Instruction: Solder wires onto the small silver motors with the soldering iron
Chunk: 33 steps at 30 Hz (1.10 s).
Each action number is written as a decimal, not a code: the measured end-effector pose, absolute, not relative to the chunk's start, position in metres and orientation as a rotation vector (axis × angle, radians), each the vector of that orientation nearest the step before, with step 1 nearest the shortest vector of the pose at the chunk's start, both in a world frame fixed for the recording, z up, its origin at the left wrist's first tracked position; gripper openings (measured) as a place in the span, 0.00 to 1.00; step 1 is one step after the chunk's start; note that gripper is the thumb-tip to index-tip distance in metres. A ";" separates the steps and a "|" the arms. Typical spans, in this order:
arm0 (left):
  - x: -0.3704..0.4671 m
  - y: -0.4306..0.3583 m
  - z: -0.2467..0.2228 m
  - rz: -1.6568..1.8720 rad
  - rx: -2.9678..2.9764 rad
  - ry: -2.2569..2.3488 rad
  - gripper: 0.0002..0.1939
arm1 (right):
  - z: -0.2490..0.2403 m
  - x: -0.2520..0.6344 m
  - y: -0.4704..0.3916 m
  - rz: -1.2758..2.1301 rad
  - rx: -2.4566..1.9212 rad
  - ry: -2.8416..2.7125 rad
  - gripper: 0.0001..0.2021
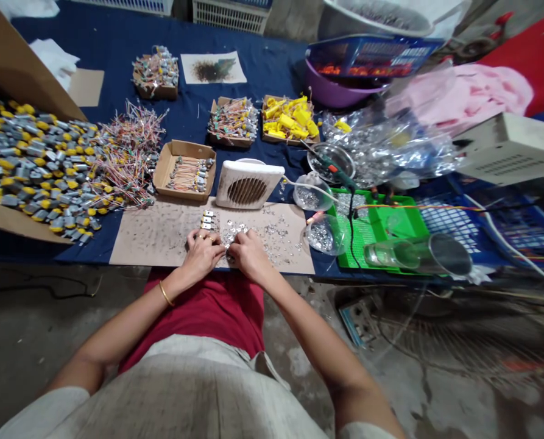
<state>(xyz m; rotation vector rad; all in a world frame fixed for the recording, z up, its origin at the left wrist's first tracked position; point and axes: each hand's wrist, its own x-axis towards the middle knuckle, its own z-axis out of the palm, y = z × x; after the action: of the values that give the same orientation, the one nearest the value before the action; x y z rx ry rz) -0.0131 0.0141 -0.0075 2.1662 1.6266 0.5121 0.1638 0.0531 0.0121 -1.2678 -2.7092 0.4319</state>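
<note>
My left hand (202, 249) and my right hand (248, 251) meet over a brown cardboard sheet (139, 235) at the table's front edge. The fingers of both are pinched together around something too small to make out. Just beyond the fingertips lies a pile of small silvery metal parts (235, 231), with more scattered to the right. Several small blocks with metal tops (207, 219) stand in a column beyond my left hand. Behind the pile stands a white square fan with a grille (250, 185).
Left, a large carton (29, 61) holds many grey-and-yellow motors (38, 164) beside wired parts (128, 152). Small boxes hold wired parts (189, 174) and yellow pieces (292, 119). Right are clear bowls (325, 235), a soldering iron (338, 174), a green basket (404, 219) and a glass jar (393, 253).
</note>
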 end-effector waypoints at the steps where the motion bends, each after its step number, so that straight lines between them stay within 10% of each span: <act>1: -0.013 0.013 -0.007 0.527 2.156 1.628 0.09 | 0.012 0.162 0.052 0.382 -1.261 -2.725 0.10; 33: -0.001 -0.011 -0.011 0.695 2.259 1.644 0.11 | -0.012 0.213 0.019 0.379 -1.097 -2.609 0.13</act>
<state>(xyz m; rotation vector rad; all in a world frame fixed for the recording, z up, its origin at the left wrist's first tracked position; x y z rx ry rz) -0.0006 -0.0111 -0.0114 2.2586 1.6444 0.6946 0.2127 0.0188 -0.0123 -1.0971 -2.6089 0.3788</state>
